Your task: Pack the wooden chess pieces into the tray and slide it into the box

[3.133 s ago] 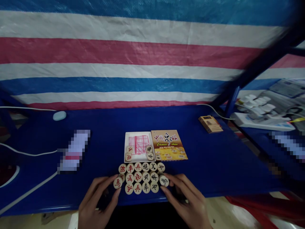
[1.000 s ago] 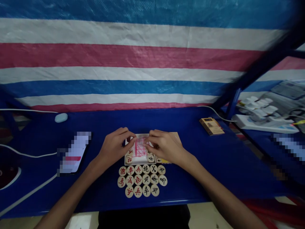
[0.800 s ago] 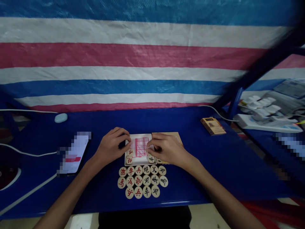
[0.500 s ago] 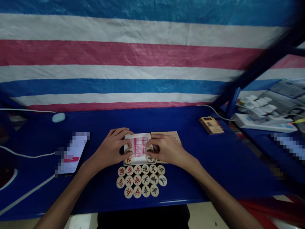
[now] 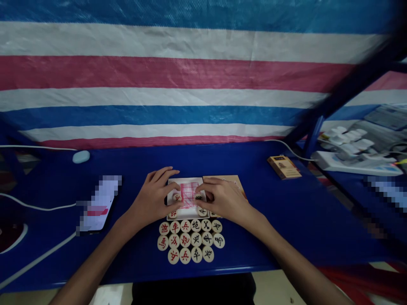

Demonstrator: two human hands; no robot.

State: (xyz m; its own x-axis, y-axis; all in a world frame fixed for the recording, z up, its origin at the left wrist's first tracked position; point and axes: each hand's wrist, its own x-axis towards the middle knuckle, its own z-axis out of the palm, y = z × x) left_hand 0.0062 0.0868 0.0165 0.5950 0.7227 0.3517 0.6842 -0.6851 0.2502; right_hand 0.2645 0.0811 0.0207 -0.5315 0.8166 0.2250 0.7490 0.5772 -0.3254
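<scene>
My left hand (image 5: 157, 192) is over the left side of a shallow white box (image 5: 206, 217), thumb and fingers apart. Between them, inside the box, lies a xiangqi piece with a red character (image 5: 177, 198). Over the right side, the thumb and index finger of my right hand (image 5: 224, 197) close around a xiangqi piece with a black character (image 5: 198, 197). A red-marked piece (image 5: 172, 214) and a black-marked piece (image 5: 202, 212) sit at the box's near corners. A folded sheet with red grid lines (image 5: 189, 192) lies in the box.
Several xiangqi pieces (image 5: 185, 240) stand in rows nearer me on the blue table (image 5: 273, 228). A tan box lid (image 5: 238, 182) is under my right hand. A phone (image 5: 101, 205) lies left; a small yellow-brown box (image 5: 284, 167) and a power strip (image 5: 356, 163) are right.
My left thumb and index finger have spread apart, leaving the red-marked piece in the box. My right hand stays around the black-marked piece. The view has shifted slightly.
</scene>
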